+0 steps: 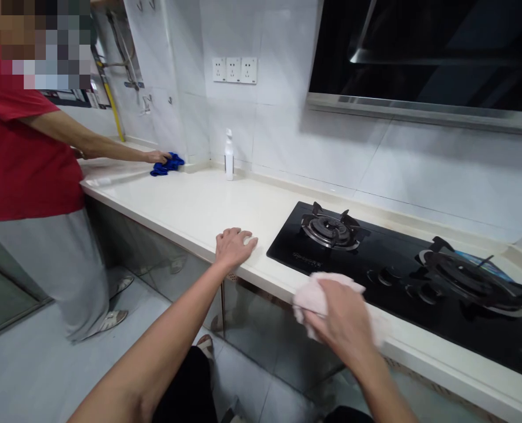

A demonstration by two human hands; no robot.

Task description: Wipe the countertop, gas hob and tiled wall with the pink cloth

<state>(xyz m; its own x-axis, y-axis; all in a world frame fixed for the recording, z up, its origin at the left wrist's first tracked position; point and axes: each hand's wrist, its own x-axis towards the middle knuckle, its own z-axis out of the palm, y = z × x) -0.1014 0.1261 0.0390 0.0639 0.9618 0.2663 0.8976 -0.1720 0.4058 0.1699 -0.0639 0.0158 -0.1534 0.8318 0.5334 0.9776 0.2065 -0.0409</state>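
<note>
Right hand (344, 320) closed on a pink cloth (314, 299) at the front edge of the worktop (190, 217); black gas hob (402, 282) at 1 o'clock, long axis along that edge, right hand nearer. Left hand (235, 247) open, palm down on the edge. Co-worker's hand (159, 157) on a blue cloth (168, 165) at 10 o'clock.

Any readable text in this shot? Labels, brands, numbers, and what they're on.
No text can be quoted.
Black glass gas hob: small printed mark in front of the left burner, too blurred to read.
White spray bottle: no legible label.
Wall sockets: no legible markings.
</note>
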